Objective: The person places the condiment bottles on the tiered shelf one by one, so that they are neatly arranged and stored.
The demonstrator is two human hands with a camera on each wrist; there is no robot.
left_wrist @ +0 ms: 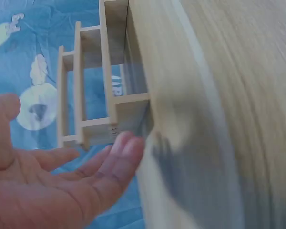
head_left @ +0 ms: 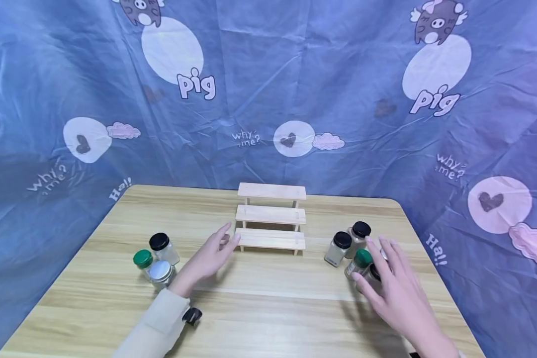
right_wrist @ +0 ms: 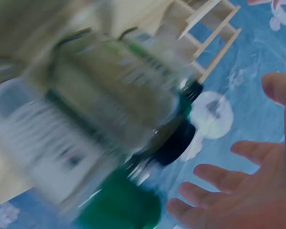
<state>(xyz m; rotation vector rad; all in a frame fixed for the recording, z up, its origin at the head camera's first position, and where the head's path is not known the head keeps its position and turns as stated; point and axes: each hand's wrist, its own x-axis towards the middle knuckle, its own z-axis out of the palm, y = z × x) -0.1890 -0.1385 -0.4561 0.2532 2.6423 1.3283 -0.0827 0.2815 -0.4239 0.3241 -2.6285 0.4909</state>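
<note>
A small three-step wooden rack (head_left: pixel 271 217) stands at the back middle of the wooden table (head_left: pixel 259 298). My left hand (head_left: pixel 215 253) is open, fingers straight, its tips close to the rack's lowest step at its left end; the left wrist view shows the open palm (left_wrist: pixel 52 186) beside the rack (left_wrist: pixel 93 86). My right hand (head_left: pixel 391 283) is open, spread over a cluster of spice jars: two with black lids (head_left: pixel 342 240) (head_left: pixel 361 229) and one with a green lid (head_left: pixel 362 257). The right wrist view shows blurred jars (right_wrist: pixel 109 119) before the open fingers (right_wrist: pixel 214 191).
Three more jars stand at the left: black lid (head_left: pixel 159 241), green lid (head_left: pixel 142 259), silver lid (head_left: pixel 160 270). A blue printed cloth (head_left: pixel 268 99) hangs behind and around the table. Bare tabletop lies between the hands.
</note>
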